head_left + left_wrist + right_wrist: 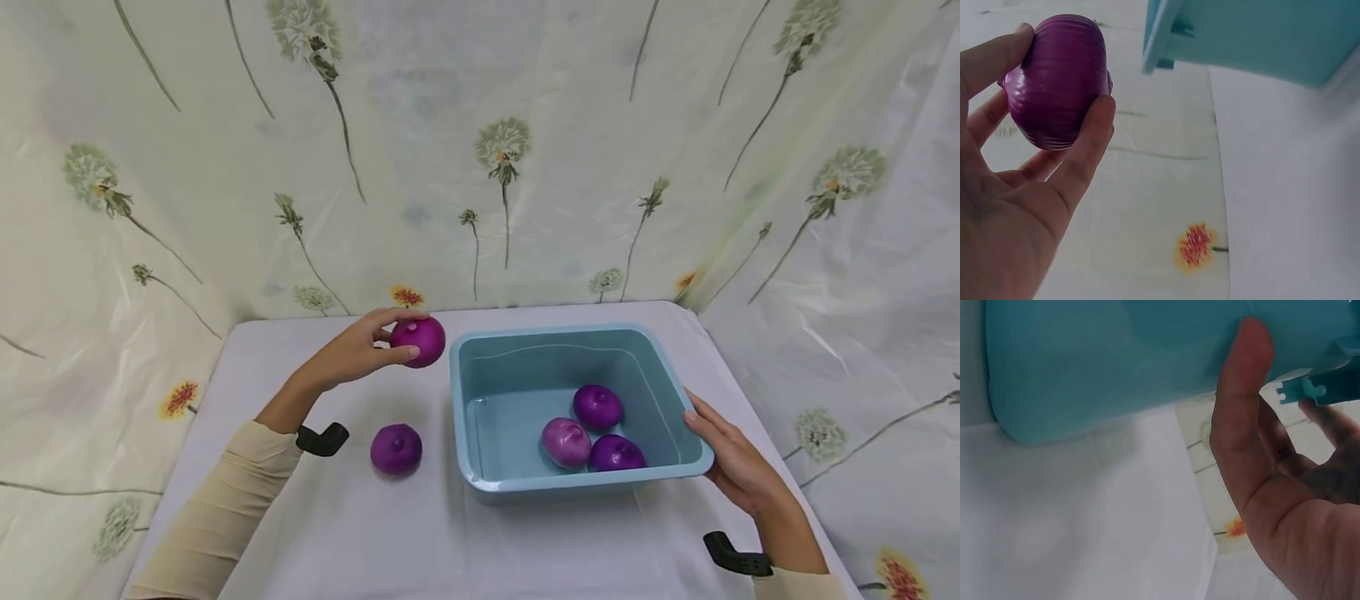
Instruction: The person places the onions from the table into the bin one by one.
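Observation:
My left hand (pixel 367 348) holds a purple onion (pixel 417 342) above the table, left of the blue plastic bin (pixel 555 485). In the left wrist view, thumb and fingers pinch this ridged onion (pixel 1060 81) from opposite sides. A second purple onion (pixel 396 450) rests on the table below that hand. Inside the bin, toward its right front, lie a dark onion (pixel 597 407), a paler one (pixel 566 442) and another dark one (pixel 617 453). My right hand (pixel 738 458) grips the bin's right side near the front corner. In the right wrist view its thumb (pixel 1247 369) presses the outer wall.
A white cloth covers the table (pixel 525 550). Behind and on both sides hangs a pale curtain (pixel 420 125) printed with dandelions, close to the table's back edge. Black wrist straps (pixel 322 439) show on both forearms.

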Tool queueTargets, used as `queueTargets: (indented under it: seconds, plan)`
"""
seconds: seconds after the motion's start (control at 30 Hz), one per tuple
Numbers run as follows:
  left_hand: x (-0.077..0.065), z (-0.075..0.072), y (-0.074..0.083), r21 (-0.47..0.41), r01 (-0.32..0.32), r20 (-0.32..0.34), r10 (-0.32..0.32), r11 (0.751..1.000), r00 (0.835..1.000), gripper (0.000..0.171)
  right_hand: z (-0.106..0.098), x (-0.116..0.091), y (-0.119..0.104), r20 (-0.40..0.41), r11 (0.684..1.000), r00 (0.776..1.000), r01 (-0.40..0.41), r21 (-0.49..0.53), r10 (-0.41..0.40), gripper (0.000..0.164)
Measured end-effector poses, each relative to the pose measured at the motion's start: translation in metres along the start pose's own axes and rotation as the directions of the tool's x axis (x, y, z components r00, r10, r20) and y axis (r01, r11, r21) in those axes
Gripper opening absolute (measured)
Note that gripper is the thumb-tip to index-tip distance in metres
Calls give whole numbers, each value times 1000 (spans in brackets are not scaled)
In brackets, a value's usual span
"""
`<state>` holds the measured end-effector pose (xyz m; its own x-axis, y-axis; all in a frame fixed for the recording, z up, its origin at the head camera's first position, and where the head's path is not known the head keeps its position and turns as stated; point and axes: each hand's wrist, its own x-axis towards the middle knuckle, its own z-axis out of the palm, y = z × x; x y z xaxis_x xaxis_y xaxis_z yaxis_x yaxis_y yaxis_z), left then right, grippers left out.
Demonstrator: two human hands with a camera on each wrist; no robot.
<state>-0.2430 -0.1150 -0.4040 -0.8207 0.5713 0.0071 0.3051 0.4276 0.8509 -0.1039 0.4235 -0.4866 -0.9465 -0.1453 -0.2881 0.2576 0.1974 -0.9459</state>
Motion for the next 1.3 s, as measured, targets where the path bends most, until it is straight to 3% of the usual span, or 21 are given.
queueTargets:
  seconds: [0.2,0.43,0.77,1.03,1.3]
  plan:
    - [24,13,22,-32,-88,71,90,996,993,51,0,-2,0,-8,1000,1000,9,-6,-9,60]
    - [54,40,45,-24,-188,180,189,982,965,51,0,-3,1,-20,1000,1000,8,-4,-9,61]
    - [95,85,64,-19,-231,321,225,973,920,48,0,-3,2,-31,1000,999,10,-2,-10,61]
    - [118,117,70,69,-256,408,207,964,889,48,0,-6,2,-45,1000,999,7,4,-7,61]
    - [137,143,72,92,-238,442,175,967,880,47,1,-4,2,-45,1000,999,10,10,-9,61]
